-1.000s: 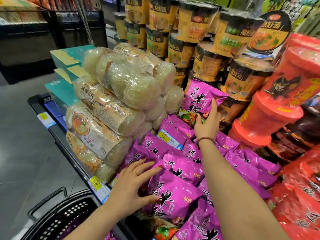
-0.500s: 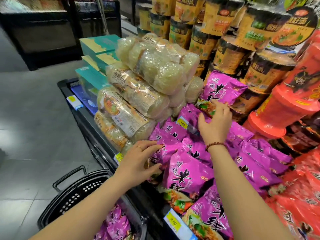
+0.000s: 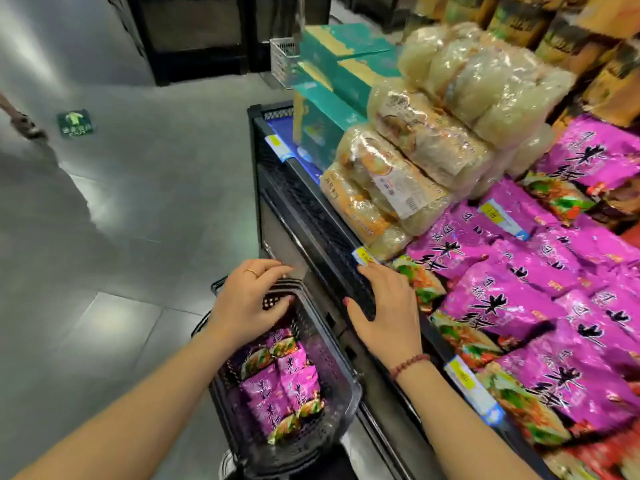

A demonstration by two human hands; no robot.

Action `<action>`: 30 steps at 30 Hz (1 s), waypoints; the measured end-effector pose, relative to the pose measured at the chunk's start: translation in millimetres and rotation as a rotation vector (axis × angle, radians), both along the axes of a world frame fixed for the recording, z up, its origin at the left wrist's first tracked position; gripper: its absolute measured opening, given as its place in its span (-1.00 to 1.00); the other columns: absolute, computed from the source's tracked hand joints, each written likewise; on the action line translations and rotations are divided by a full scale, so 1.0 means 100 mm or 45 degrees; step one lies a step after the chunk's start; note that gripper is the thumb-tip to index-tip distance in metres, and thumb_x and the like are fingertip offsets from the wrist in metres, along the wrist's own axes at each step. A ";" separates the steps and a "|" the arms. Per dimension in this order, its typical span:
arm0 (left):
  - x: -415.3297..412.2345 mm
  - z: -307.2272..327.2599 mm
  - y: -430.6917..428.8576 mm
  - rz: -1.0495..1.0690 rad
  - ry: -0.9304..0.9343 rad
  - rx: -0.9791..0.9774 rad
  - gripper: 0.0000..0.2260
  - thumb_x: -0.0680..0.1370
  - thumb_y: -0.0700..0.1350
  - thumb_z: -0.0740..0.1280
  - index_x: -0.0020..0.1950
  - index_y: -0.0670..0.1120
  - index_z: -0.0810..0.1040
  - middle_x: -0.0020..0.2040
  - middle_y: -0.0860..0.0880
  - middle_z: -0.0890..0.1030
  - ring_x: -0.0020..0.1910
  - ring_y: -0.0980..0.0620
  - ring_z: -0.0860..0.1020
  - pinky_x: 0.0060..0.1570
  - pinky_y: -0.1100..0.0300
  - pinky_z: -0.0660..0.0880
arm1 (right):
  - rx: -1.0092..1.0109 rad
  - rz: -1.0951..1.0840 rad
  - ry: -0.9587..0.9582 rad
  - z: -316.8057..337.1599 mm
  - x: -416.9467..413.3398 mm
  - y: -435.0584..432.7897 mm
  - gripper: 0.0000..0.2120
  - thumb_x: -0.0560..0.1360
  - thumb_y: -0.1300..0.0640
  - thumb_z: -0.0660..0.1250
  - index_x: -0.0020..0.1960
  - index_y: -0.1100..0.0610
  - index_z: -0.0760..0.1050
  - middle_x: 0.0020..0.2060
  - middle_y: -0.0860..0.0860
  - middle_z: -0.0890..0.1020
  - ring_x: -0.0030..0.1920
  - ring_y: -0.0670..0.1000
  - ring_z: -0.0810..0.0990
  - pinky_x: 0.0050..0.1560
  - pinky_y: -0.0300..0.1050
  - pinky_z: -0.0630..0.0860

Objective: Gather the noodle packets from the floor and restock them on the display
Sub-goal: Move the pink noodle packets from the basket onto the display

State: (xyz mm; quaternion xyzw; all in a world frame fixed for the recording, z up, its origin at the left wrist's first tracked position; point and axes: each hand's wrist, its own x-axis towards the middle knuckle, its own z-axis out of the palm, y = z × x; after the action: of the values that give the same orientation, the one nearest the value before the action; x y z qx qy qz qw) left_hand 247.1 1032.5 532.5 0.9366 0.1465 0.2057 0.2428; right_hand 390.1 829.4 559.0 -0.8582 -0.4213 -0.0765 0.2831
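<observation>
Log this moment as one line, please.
left hand: open, over basket | right hand: open, by display edge | purple packets: in basket, none held

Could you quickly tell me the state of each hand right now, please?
Left hand: open, holding nothing, above the basket.
Right hand: open, holding nothing, at the display front edge.

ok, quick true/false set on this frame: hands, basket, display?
1. The left hand and right hand hold nothing. True.
2. The basket is empty. False: purple packets lie in it.
3. The left hand is over the basket. True.
4. The teal boxes stand on the floor. False: they sit on the display, beyond the clear noodle bundles.
</observation>
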 end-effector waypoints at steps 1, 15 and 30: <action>-0.16 -0.09 0.08 0.048 0.047 -0.031 -0.60 0.46 0.11 0.30 0.20 -0.06 0.60 0.12 -0.01 0.60 0.12 -0.03 0.53 0.13 0.06 0.48 | -0.052 0.038 0.046 -0.09 -0.09 0.06 -0.53 0.38 -0.02 0.38 0.25 0.12 0.50 0.20 0.06 0.56 0.22 0.07 0.45 0.23 -0.05 0.35; -1.16 -1.75 -0.17 0.745 0.370 -0.705 -0.47 0.42 0.13 0.39 0.37 0.03 0.47 0.32 -0.01 0.47 0.34 -0.01 0.38 0.33 0.13 0.28 | -0.602 0.302 0.698 -2.09 -0.17 0.50 -0.53 0.36 0.07 0.37 0.25 0.14 0.49 0.13 0.10 0.57 0.20 0.14 0.50 0.25 0.05 0.42; -0.53 -4.99 -1.35 1.305 0.424 -1.553 -0.36 0.32 0.08 0.53 0.38 0.05 0.47 0.28 -0.01 0.46 0.29 0.05 0.44 0.26 0.30 0.41 | -0.972 0.154 1.117 -5.20 -0.03 0.26 -0.34 0.42 0.20 0.45 0.45 -0.01 0.31 0.24 0.12 0.40 0.06 -0.07 0.37 0.11 -0.38 0.24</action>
State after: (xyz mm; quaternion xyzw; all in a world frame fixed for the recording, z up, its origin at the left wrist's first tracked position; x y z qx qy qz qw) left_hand 193.9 897.4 33.4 0.4746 0.6775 0.0333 0.5610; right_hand 387.4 855.1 39.3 -0.8255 -0.3106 0.4593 0.1056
